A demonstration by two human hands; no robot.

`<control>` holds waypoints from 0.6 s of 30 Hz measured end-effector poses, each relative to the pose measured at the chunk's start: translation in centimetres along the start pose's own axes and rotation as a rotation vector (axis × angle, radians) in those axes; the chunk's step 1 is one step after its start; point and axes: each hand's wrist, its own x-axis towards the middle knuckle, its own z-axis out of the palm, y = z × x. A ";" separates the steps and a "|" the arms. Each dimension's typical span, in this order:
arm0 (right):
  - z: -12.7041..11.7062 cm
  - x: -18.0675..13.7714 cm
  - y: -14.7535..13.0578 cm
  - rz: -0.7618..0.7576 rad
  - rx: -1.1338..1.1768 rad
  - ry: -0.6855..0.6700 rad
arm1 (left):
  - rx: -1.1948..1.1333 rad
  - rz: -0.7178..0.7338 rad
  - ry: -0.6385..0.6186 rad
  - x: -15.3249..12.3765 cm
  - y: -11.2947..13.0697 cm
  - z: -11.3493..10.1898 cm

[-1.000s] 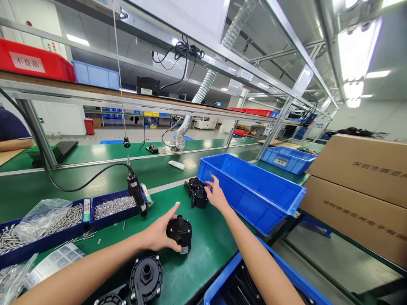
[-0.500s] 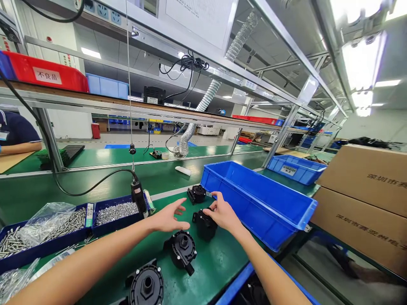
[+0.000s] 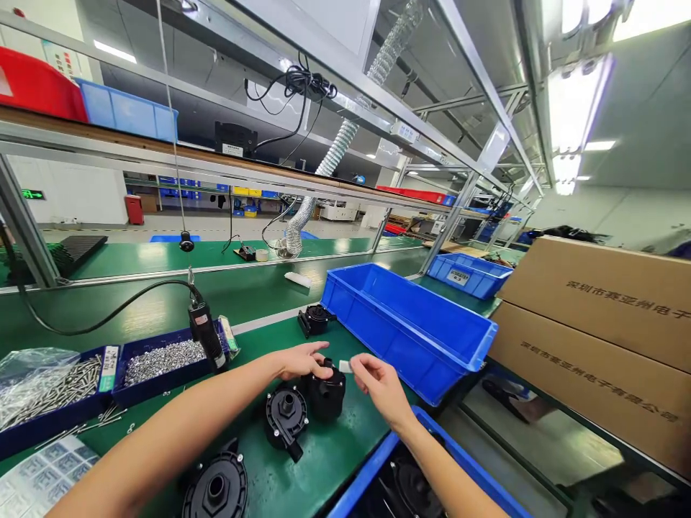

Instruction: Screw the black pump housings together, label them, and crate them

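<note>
My left hand point(image 3: 299, 362) is closed on the top of a black pump housing point(image 3: 328, 396), which stands on the green bench. Just to its right, my right hand point(image 3: 378, 381) pinches a small white label point(image 3: 344, 367) between thumb and index finger, close to the housing's upper side. A second black pump point(image 3: 286, 414) with a raised round port stands beside the held one on the left. Nearer to me is another pump point(image 3: 217, 489), partly cut off by the frame. A further pump point(image 3: 316, 319) lies behind my hands.
A long blue bin point(image 3: 410, 327) stands behind my right hand. Another blue bin point(image 3: 356, 478) with black parts is below my right forearm. On the left, a screw tray point(image 3: 59, 396), a tray of small metal parts point(image 3: 162, 363) and a hanging electric screwdriver point(image 3: 206, 334). Cardboard boxes point(image 3: 594, 338) at right.
My left hand has moved from hovering beside the pump to holding its top. My right hand has come off the pump and now pinches the label at its side. The view has shifted right.
</note>
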 end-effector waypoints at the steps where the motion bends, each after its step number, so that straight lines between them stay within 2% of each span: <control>1: 0.1 -0.8 0.3 0.040 0.035 -0.035 | -0.011 -0.021 -0.001 0.1 0.2 -0.2; 4: 0.8 -2.3 1.7 0.096 0.079 -0.062 | -0.056 -0.109 0.019 0.6 0.7 -1.2; 9: 2.2 -2.3 3.7 0.105 0.031 -0.043 | -0.118 -0.210 0.064 1.5 0.9 -2.6; 18: 2.3 -1.7 3.2 0.081 -0.096 -0.064 | -0.148 -0.222 0.045 1.9 0.6 -3.3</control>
